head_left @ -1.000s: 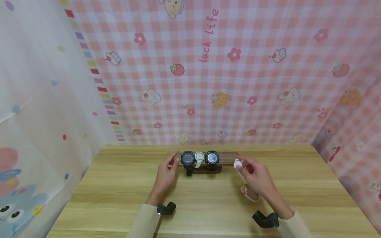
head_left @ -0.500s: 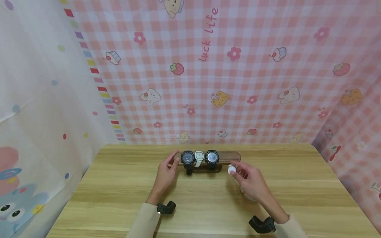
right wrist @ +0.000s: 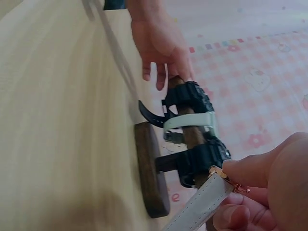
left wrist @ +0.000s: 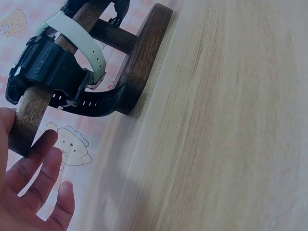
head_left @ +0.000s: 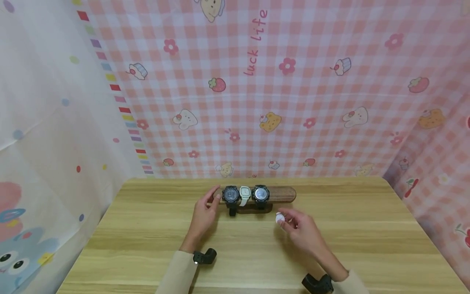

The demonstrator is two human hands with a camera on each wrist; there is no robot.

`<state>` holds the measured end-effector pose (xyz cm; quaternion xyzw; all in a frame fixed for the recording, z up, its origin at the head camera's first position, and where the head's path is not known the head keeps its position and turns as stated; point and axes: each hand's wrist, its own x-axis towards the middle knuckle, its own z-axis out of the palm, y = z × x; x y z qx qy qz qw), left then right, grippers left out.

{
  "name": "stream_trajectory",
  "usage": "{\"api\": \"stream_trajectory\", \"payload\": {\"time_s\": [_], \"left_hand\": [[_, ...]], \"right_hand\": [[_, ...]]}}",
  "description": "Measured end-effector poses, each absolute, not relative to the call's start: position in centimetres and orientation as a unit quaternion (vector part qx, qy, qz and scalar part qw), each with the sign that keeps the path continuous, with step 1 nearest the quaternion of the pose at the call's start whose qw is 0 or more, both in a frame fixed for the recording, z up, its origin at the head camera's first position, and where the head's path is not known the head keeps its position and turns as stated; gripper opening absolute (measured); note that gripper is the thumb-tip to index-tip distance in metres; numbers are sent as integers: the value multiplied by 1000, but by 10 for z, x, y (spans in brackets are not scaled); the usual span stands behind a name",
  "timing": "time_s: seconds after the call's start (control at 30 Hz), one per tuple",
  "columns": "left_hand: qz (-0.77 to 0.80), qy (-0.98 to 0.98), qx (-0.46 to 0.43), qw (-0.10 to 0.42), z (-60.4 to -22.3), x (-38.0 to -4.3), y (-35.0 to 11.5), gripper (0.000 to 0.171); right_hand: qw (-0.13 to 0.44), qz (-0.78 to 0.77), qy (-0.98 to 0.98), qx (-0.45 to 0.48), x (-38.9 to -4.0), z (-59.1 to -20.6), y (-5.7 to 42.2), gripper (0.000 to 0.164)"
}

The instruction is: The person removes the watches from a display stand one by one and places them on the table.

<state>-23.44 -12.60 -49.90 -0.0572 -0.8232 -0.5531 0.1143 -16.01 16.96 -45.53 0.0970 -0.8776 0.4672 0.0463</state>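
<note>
Left hand (head_left: 204,210) pinches stand (head_left: 282,194); right hand (head_left: 302,232) pinches white watch (head_left: 280,218), before stand's right half. Best: stand steadied, watch pinched lightly.

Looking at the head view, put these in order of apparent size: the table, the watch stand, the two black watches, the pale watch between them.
1. Table
2. Watch stand
3. Left black watch and right black watch, too alike to rank
4. Pale watch

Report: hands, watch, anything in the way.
Left hand holds wooden stand by left end. Right hand pinches white-strapped watch, off the stand. Three other watches on it, right end unblocked.
</note>
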Motion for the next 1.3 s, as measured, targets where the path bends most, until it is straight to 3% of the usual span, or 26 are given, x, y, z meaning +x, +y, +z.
{"api": "stream_trajectory", "payload": {"time_s": [0.27, 0.6, 1.3], "left_hand": [[-553, -823, -62, 118, -499, -235, -126, 37], [-561, -817, -60, 116, -500, -234, -126, 37], [-567, -815, -54, 106, -499, -235, -125, 37]], "right_hand": [[28, 462, -882, 88, -157, -467, 163, 35], [52, 420, -901, 96, -155, -478, 157, 33], [50, 403, -909, 92, -153, -492, 146, 30]]}}
